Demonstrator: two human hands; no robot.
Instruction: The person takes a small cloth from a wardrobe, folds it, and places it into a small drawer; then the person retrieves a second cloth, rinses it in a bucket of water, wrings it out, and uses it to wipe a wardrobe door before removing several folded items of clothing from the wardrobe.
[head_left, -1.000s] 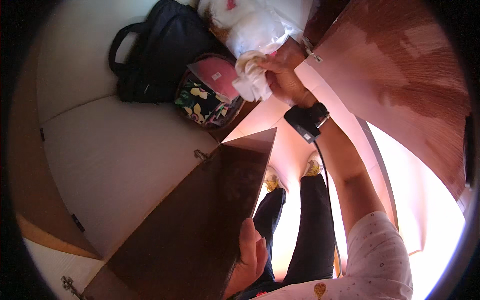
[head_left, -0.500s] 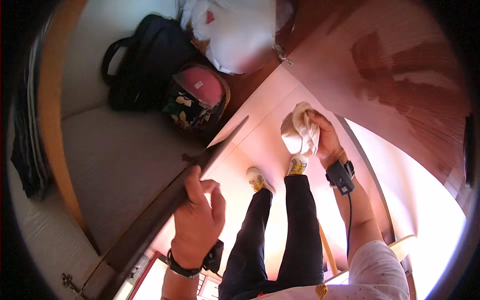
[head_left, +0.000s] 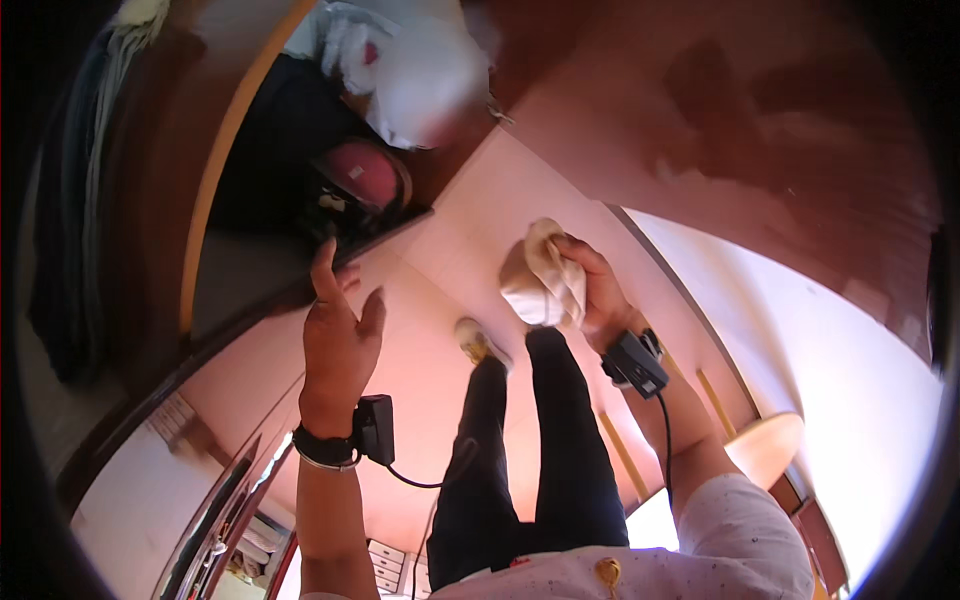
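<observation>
My right hand (head_left: 592,290) grips a bunched cream cloth (head_left: 545,278) by its right side, holding it above my legs. A thin dark line runs over the cloth's lower part. My left hand (head_left: 338,335) is raised with its fingers apart and nothing in it. Its index finger points up beside the dark brown edge (head_left: 245,312) of an open cupboard; whether it touches the edge, I cannot tell. Inside the cupboard lie a white plastic bag (head_left: 425,75), a pink-topped patterned bag (head_left: 365,172) and a black bag (head_left: 265,150), now in shadow.
A large reddish-brown door panel (head_left: 720,160) spans the upper right. Dark hanging cloth (head_left: 75,220) is at the far left, beside a pale wooden edge strip (head_left: 225,150). My shoe (head_left: 477,342) stands on the pinkish floor (head_left: 440,260). Small white drawers (head_left: 385,567) show at the bottom.
The view has shifted, and the cupboard's contents sit further left and look darker. My left hand has moved up and left, its fingers straighter. My right hand still holds the cloth.
</observation>
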